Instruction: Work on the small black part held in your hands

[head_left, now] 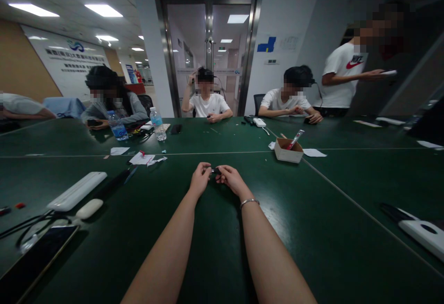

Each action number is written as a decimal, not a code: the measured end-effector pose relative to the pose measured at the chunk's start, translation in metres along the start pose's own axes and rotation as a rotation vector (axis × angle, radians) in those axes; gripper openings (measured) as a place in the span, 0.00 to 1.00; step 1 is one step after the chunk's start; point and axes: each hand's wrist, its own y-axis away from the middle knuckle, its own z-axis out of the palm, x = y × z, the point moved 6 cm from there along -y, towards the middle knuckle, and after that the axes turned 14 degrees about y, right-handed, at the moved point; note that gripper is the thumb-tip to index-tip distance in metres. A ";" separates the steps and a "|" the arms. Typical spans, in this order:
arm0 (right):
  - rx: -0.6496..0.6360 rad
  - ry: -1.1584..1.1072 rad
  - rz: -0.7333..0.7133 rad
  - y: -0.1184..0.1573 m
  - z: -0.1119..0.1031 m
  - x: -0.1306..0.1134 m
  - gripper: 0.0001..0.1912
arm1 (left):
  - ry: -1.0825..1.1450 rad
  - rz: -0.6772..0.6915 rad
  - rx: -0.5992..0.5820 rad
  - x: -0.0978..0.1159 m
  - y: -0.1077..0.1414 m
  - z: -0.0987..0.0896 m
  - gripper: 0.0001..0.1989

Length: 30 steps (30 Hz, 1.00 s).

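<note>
Both hands meet over the middle of the green table (215,230). A small black object (215,171) is between them, too small to identify. My left hand (201,178) pinches its left end with thumb and fingertips. At its right end, the fingers of my right hand (231,179) are closed on it. A silver bracelet (249,202) circles my right wrist.
At the left lie a white power bank (78,191), a white oval case (89,209), cables and a phone (38,258). Ahead are paper scraps (141,158), two bottles and a small box (288,154). Several people are around the table's far side.
</note>
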 end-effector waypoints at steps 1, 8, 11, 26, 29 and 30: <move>0.000 0.000 -0.002 0.000 0.000 0.000 0.17 | -0.009 -0.010 0.000 -0.001 0.000 0.000 0.13; -0.011 -0.015 0.000 0.000 0.001 -0.001 0.15 | -0.080 0.033 0.029 0.004 0.001 -0.003 0.13; -0.017 -0.028 0.005 0.000 0.001 0.000 0.15 | -0.080 0.059 0.032 0.003 0.000 -0.004 0.14; -0.020 -0.022 0.003 0.000 0.001 0.001 0.16 | -0.073 0.040 -0.013 0.008 0.004 0.000 0.12; -0.021 -0.020 -0.001 0.000 0.001 0.001 0.16 | -0.063 0.028 -0.021 0.008 0.004 0.001 0.12; -0.021 -0.019 -0.001 0.000 0.001 0.001 0.16 | -0.065 0.035 -0.021 0.009 0.004 0.001 0.12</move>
